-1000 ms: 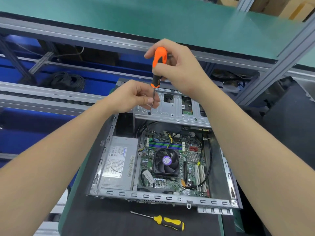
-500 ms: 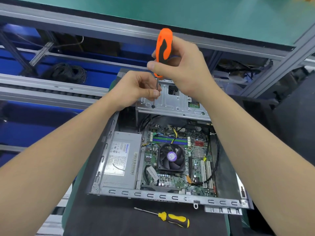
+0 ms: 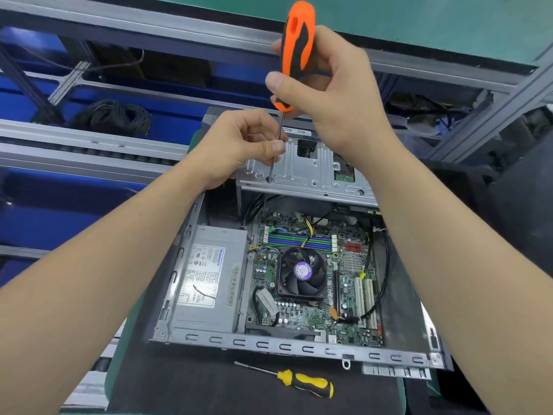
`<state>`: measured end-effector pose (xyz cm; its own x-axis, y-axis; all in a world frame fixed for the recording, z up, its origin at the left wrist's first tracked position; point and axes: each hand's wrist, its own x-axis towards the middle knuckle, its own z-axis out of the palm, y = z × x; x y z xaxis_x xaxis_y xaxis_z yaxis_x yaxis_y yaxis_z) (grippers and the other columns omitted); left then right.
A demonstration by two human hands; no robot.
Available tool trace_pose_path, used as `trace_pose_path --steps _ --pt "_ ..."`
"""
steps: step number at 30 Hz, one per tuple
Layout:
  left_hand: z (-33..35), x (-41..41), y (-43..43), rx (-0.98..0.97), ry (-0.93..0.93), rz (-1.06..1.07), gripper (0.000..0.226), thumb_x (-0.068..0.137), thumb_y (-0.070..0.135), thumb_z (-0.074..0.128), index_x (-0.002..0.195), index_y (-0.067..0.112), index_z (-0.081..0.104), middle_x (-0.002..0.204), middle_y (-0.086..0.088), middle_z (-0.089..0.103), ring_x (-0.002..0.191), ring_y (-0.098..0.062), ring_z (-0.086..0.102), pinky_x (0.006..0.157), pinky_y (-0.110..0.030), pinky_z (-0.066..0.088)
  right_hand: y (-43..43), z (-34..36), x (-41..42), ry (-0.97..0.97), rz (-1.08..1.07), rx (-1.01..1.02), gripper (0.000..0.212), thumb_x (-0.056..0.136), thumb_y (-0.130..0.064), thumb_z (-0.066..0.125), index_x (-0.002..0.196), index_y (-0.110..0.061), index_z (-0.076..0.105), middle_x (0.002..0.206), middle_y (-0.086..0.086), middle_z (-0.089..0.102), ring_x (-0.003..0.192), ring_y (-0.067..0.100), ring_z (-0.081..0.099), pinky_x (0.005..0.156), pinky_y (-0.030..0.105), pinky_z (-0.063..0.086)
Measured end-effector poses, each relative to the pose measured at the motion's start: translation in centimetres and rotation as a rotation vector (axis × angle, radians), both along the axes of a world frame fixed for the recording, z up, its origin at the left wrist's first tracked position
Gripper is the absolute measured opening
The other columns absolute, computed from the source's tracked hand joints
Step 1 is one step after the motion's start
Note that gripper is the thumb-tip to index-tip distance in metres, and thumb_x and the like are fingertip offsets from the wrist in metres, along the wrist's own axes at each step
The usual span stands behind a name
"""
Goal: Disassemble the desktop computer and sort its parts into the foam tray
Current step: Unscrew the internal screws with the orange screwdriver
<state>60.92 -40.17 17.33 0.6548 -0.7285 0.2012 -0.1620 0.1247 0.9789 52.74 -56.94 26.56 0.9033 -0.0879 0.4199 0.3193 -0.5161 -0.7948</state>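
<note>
Since tip sits in screw hole on drive cage (image 3: 311, 172), right hand (image 3: 332, 94) wrapped round orange screwdriver (image 3: 296, 52) handle for torque, left hand (image 3: 239, 145) pinching shaft so it won't wander; desktop computer (image 3: 269, 344) lying open on mat (image 3: 179, 384).

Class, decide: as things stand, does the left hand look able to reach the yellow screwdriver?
Likely not yet: the left hand pinches the shaft of the orange screwdriver. The yellow screwdriver lies uncovered in front of the case.

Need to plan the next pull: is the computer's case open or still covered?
Open. The desktop computer has no cover on top: its power supply, CPU fan and motherboard all show from above.
</note>
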Motion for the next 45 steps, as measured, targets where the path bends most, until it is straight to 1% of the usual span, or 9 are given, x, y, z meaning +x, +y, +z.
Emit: trace_pose_path --steps 8,11,17,21,25,29,33,38,45 --pt "-0.6 0.3 0.1 -0.048 0.062 -0.027 0.016 0.085 0.029 0.082 0.098 0.022 0.075 0.095 -0.004 0.075 0.086 -0.026 0.069 0.073 -0.033 0.058 0.5 0.3 -0.3 -0.078 0.014 0.024 0.04 0.095 -0.021 0.072 0.119 0.007 0.058 0.101 0.027 0.062 0.088 0.041 0.063 0.069 0.05 0.059" --pt "-0.6 0.2 0.3 0.004 0.033 -0.052 0.018 0.09 0.025 0.077 0.102 0.014 0.073 0.095 -0.005 0.076 0.087 -0.025 0.07 0.075 -0.034 0.059 0.9 1.2 -0.5 -0.124 -0.014 0.038 0.041 0.096 -0.022 0.071 0.119 0.008 0.057 0.103 0.028 0.062 0.085 0.039 0.065 0.066 0.047 0.06" --pt "0.1 -0.4 0.5 0.137 -0.073 -0.063 0.01 0.094 0.015 0.072 0.099 0.023 0.075 0.099 -0.014 0.075 0.09 -0.025 0.072 0.081 -0.032 0.057 1.2 2.8 -1.8 -0.118 -0.014 0.093 0.038 0.098 -0.023 0.069 0.124 0.001 0.057 0.103 0.021 0.063 0.083 0.03 0.071 0.06 0.039 0.064" --pt "0.5 -1.1 0.6 0.325 -0.233 -0.048 0.029 0.092 0.015 0.076 0.082 0.042 0.074 0.102 -0.005 0.078 0.096 -0.03 0.072 0.089 -0.036 0.059 1.1 4.0 -3.2 -0.108 -0.012 0.135 0.035 0.099 -0.021 0.068 0.123 -0.001 0.055 0.103 0.021 0.064 0.085 0.033 0.073 0.064 0.041 0.065" --pt "0.5 -2.0 0.8 0.456 -0.333 0.026 0.031 0.093 0.017 0.075 0.078 0.044 0.071 0.103 0.011 0.078 0.097 -0.016 0.072 0.096 -0.042 0.057 0.7 5.4 -4.8 -0.106 -0.005 0.168 0.037 0.099 -0.021 0.068 0.123 0.002 0.051 0.106 0.022 0.063 0.08 0.032 0.075 0.066 0.045 0.065" --pt "0.4 -3.1 0.8 0.503 -0.404 0.124 0.017 0.094 0.028 0.073 0.078 0.029 0.069 0.101 0.015 0.077 0.091 -0.011 0.071 0.09 -0.045 0.058 0.2 6.7 -6.6 -0.124 0.02 0.171 0.036 0.099 -0.02 0.069 0.123 -0.001 0.051 0.109 0.025 0.06 0.079 0.03 0.076 0.067 0.043 0.065" --pt "0.7 -4.8 0.4 0.468 -0.409 0.235 0.009 0.096 0.031 0.07 0.088 0.031 0.075 0.084 0.005 0.075 0.079 -0.015 0.068 0.082 -0.047 0.057 -0.5 7.5 -8.5 -0.161 0.048 0.154 0.036 0.099 -0.019 0.069 0.121 0.001 0.051 0.11 0.028 0.058 0.081 0.032 0.075 0.069 0.042 0.065" --pt "1.5 -6.8 -0.1 0.465 -0.405 0.289 0.016 0.1 0.032 0.063 0.09 0.026 0.074 0.087 0.006 0.075 0.085 -0.017 0.069 0.085 -0.047 0.057 -1.3 8.6 -10.9 -0.196 0.042 0.164 0.038 0.099 -0.019 0.069 0.124 0.002 0.049 0.111 0.027 0.058 0.08 0.029 0.076 0.068 0.044 0.065" --pt "3.0 -8.5 0.3 0.446 -0.345 0.311 0.023 0.101 0.034 0.061 0.086 0.022 0.074 0.085 0.006 0.076 0.078 -0.013 0.073 0.072 -0.031 0.059 -1.5 10.6 -12.8 -0.282 0.084 0.146 0.032 0.1 -0.014 0.068 0.122 -0.002 0.05 0.108 0.035 0.055 0.087 0.041 0.071 0.069 0.038 0.065"
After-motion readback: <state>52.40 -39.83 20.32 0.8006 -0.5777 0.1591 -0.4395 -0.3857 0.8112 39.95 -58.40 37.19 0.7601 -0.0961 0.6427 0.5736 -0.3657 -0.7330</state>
